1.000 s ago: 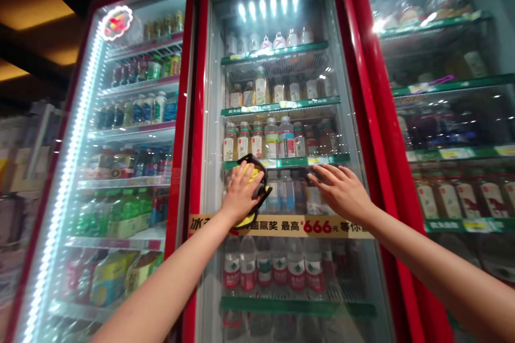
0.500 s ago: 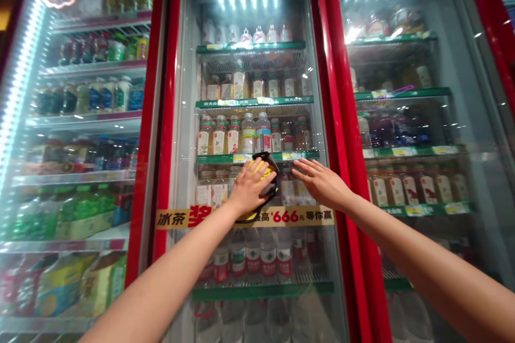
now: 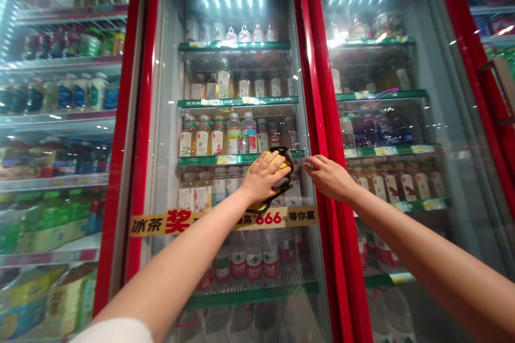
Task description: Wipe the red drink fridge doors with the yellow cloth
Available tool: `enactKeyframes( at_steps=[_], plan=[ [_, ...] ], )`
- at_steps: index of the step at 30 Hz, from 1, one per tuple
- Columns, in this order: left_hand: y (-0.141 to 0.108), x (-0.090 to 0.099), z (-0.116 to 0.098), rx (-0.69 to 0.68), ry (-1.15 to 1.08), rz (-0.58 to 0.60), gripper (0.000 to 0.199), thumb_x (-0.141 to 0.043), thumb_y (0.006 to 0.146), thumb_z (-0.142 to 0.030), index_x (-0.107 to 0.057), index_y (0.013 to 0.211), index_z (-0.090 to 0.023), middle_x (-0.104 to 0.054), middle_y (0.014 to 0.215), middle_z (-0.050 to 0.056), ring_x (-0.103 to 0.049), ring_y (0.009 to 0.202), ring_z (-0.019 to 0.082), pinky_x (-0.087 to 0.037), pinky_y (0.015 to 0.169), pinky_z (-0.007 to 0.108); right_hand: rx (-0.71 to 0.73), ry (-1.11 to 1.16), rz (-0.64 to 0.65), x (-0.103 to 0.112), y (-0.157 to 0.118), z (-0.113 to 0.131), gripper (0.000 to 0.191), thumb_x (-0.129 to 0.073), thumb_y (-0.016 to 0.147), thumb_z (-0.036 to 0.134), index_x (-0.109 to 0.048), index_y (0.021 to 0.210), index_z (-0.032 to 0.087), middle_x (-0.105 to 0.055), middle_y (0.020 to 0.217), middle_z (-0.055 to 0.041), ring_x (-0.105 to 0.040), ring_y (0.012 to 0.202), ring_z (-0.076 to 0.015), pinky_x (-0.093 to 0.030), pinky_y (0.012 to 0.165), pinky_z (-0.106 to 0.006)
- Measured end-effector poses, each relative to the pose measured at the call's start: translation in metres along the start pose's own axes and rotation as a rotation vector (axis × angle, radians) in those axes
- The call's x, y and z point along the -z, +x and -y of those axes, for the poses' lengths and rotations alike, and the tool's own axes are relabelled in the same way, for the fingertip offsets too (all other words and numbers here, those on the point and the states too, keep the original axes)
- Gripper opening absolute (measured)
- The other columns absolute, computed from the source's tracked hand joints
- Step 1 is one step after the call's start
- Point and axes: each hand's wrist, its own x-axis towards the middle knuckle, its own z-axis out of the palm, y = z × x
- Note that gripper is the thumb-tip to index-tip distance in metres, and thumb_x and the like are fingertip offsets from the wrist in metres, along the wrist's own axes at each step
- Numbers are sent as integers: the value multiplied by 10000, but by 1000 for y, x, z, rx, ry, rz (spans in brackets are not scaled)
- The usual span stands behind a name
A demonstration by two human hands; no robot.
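My left hand (image 3: 265, 174) presses a yellow cloth with black edging (image 3: 284, 161) against the glass door (image 3: 169, 134) of the middle cooler, just above a gold banner (image 3: 302, 217) with red and black lettering. To its right, my right hand (image 3: 326, 174) is by the red door frame (image 3: 315, 118), its fingers bent and drawn together near the glass edge. Whether anything small is between those fingers cannot be made out. Rows of bottles (image 3: 234, 134) stand on shelves behind the glass.
A left cooler (image 3: 60, 121) holds drinks on lit shelves. The right cooler has a red frame (image 3: 470, 75) and bottles (image 3: 390, 182) behind glass. A handle (image 3: 501, 86) juts out at the far right.
The view has shifted right. My left hand and the cloth have slid right across the glass. My right hand's fingers, spread before, have curled together, and it now lies by the red frame.
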Motion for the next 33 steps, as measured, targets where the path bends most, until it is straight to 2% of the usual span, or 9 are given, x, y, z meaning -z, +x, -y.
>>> enactKeyframes(
  at_steps=[5,8,10,15,17,24,26,28,33],
  plan=[
    [62,3,13,354,31,-153,553,-637,900,-384,-584,1434,-247,-450,1604,106,-273,1549,338,-186,1274,585,-16,76,-81,0,2,-12,386,-478,936,58,-708,1239,124,-654,1314,-175,-587,1219,-265,-542,1050,-397],
    [93,1,4,489,25,-236,539,-626,911,-384,-590,1425,-225,-462,1591,126,-291,1537,355,-191,1267,603,-69,108,-152,3,-1,-18,415,-469,932,51,-707,1262,133,-668,1324,-165,-611,1215,-258,-555,1041,-402],
    [85,-5,-9,431,20,-227,544,-639,903,-381,-592,1423,-229,-473,1582,127,-306,1529,355,-206,1265,600,-122,131,-210,3,-7,-18,422,-468,931,53,-710,1264,148,-685,1308,-155,-630,1197,-253,-568,1019,-404],
    [15,-24,-48,65,-6,-76,593,-723,834,-405,-620,1395,-241,-488,1575,108,-317,1528,341,-232,1277,557,-106,155,-256,2,-22,-7,425,-478,960,92,-686,1314,206,-692,1337,-107,-596,1294,-240,-512,1098,-418],
    [9,-25,-54,21,-5,-39,605,-716,842,-432,-614,1404,-233,-482,1581,108,-322,1526,342,-236,1279,548,-95,134,-247,4,-22,-4,426,-478,975,114,-664,1343,219,-678,1371,-93,-564,1344,-241,-460,1150,-438],
    [112,-14,-34,401,8,-106,639,-638,908,-375,-488,1509,-219,-386,1644,107,-243,1559,339,-155,1294,574,-302,124,-279,25,-9,-15,494,-438,968,124,-597,1420,243,-619,1456,-78,-520,1392,-247,-418,1174,-452],
    [124,-15,-38,433,-6,-127,650,-642,904,-350,-471,1516,-209,-387,1644,104,-235,1564,326,-134,1302,574,-326,133,-282,28,-12,-18,522,-436,954,118,-584,1436,250,-619,1454,-77,-518,1394,-255,-426,1168,-455],
    [113,-22,-51,385,-23,-130,596,-600,925,-322,-486,1500,-213,-418,1629,92,-247,1563,304,-147,1303,574,-329,142,-279,29,-20,-19,546,-436,940,108,-572,1450,249,-620,1452,-81,-514,1396,-261,-427,1168,-463],
    [31,-45,-100,147,-19,-81,485,-557,951,-370,-571,1415,-228,-470,1597,75,-257,1563,294,-197,1304,546,-319,141,-239,26,-42,-10,513,-441,941,108,-603,1412,228,-623,1446,-86,-506,1400,-259,-428,1160,-453]
  ],
)
